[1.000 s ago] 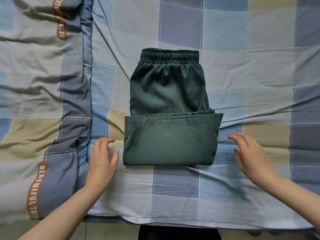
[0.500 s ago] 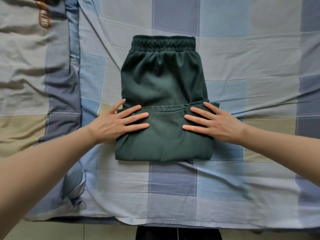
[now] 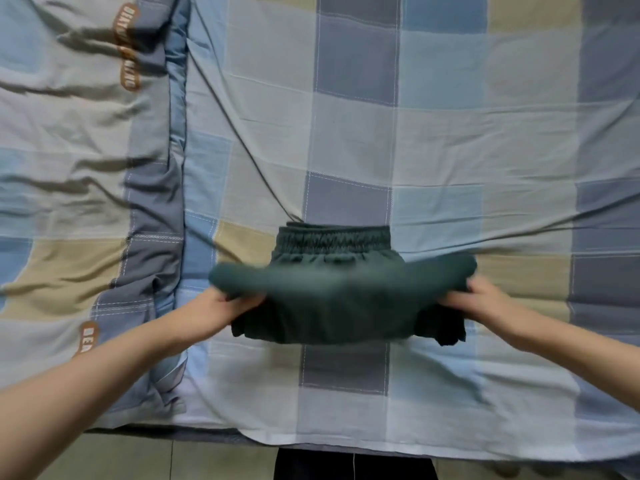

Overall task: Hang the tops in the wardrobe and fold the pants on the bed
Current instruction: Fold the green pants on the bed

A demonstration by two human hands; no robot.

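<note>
Head view: folded green pants (image 3: 341, 299) gripped at 9 o'clock edge by left hand (image 3: 221, 301), at 3 o'clock edge by right hand (image 3: 476, 299), above checked bed (image 3: 450, 133).

We saw two bare forearms entering from the lower corners; neither showed a sleeve, cuff, watch or band anywhere along its visible length; our left hand (image 3: 221, 299) and our right hand (image 3: 479, 301) wore no gloves and no rings that we could make out; both were blurred, so finer detail of the fingers could not be told; at the bottom edge, between the arms, we saw a strip of dark, nearly black clothing (image 3: 353, 467) on the lower body, with a thin pale line running down it; its cut was hidden from us.
</note>
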